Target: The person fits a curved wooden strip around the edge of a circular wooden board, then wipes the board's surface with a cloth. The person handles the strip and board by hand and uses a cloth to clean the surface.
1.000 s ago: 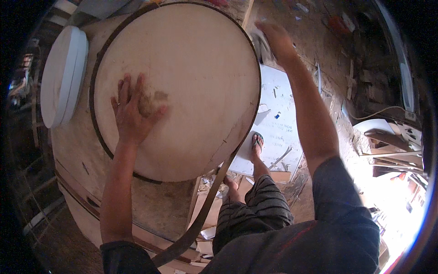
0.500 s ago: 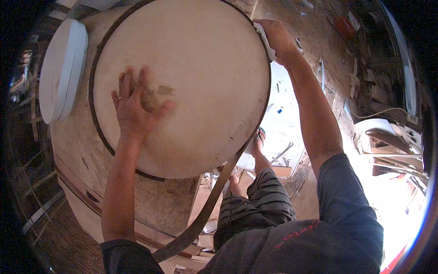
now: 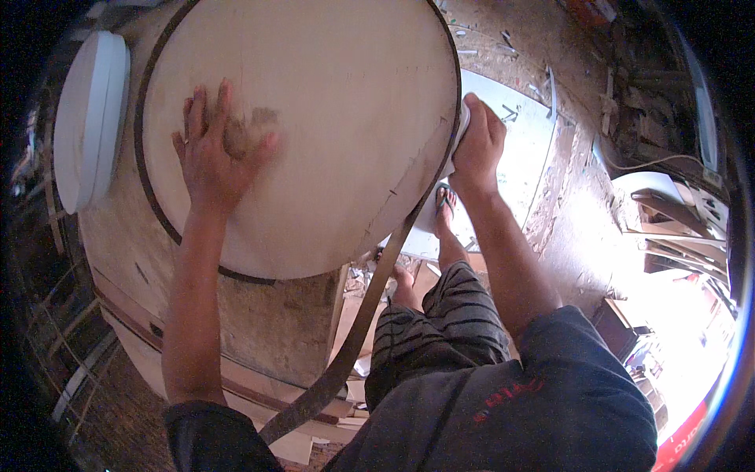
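Observation:
A large round wooden board (image 3: pixel 330 118) lies flat on a workbench, with a dark thin edge band (image 3: pixel 157 212) running around its rim. My left hand (image 3: pixel 216 153) rests flat on the board's left part, fingers spread, next to a brownish smudge (image 3: pixel 259 122). My right hand (image 3: pixel 478 145) grips the board's right rim, pressing the band against the edge. A loose tail of the dark band (image 3: pixel 354 330) hangs from the rim down past my knees.
A white oval panel (image 3: pixel 86 118) leans at the left of the bench. A white sheet (image 3: pixel 511 157) lies on the dusty floor under my sandalled foot (image 3: pixel 444 204). Wood offcuts and boards (image 3: pixel 668 228) are stacked at the right.
My right hand has come down along the rim from the far edge to the right side. The view has moved closer to the board; my left hand stays flat on it.

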